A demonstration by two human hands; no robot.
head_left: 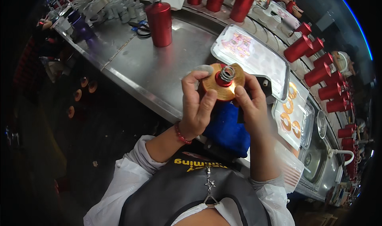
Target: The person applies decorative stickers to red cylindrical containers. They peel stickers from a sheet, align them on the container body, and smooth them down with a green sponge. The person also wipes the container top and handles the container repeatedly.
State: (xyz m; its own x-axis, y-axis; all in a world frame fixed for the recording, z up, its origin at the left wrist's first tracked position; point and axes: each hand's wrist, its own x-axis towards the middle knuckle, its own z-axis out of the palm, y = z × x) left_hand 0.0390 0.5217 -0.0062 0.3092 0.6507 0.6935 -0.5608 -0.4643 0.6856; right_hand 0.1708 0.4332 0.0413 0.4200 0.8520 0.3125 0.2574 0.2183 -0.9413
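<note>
Between my two hands a red bottle (225,82) is tipped so that its clear threaded neck points up at me. A flat gold ring (230,91) lies around the neck, over the bottle's shoulder. My left hand (195,108) grips the ring's left edge, thumb on top; a grey cover sits on one fingertip. On the other side, my right hand (254,106) holds the rim with its thumb and fingers. The bottle's body is mostly hidden below the ring. Beneath the hands is a blue cloth-like pad (227,130).
On the metal table (131,72) stand another red bottle (160,25) and dark scissors (142,30). A tray (262,62) holds pink-gold stickers. Gold rings (287,106) lie on a white sheet to the right, before a sink (314,164). Red bottles (318,74) line a curved conveyor beyond.
</note>
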